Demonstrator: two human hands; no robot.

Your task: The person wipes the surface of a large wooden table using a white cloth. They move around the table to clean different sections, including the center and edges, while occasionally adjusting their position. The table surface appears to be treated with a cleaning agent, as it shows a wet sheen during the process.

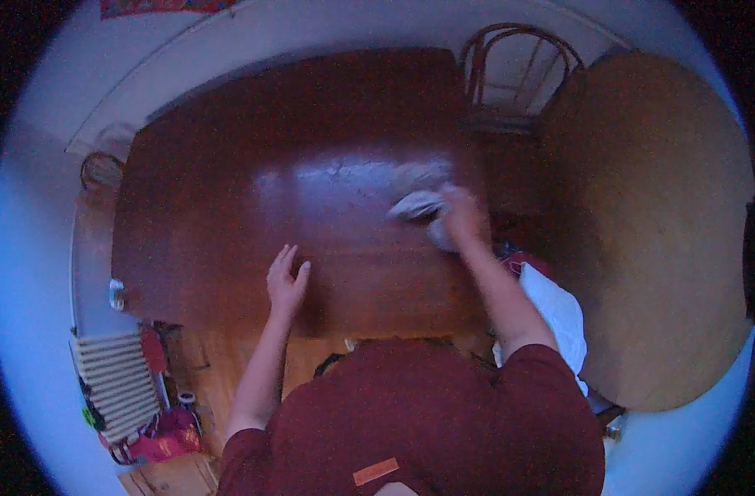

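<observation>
Evidently, the right hand [464,218] grips a pale cloth [419,204] at the right side of the brown table [200,207], though blur hides whether its fingers are pinching or bunched around it. Meanwhile, the left hand [287,283] is over the near part, thumb out from slightly spread fingers; whether it touches the wood I cannot tell. Rightward stands a round table [662,248], with a chair [500,118] near its far end.

Dim, bluish light in here now: pale wall [328,25] at twelve o'clock, curved-back chair [481,78] at one, big rounded wooden table [666,240] filling three, and down at eight, a ribbed radiator [117,376] near wood floor [208,351].
</observation>
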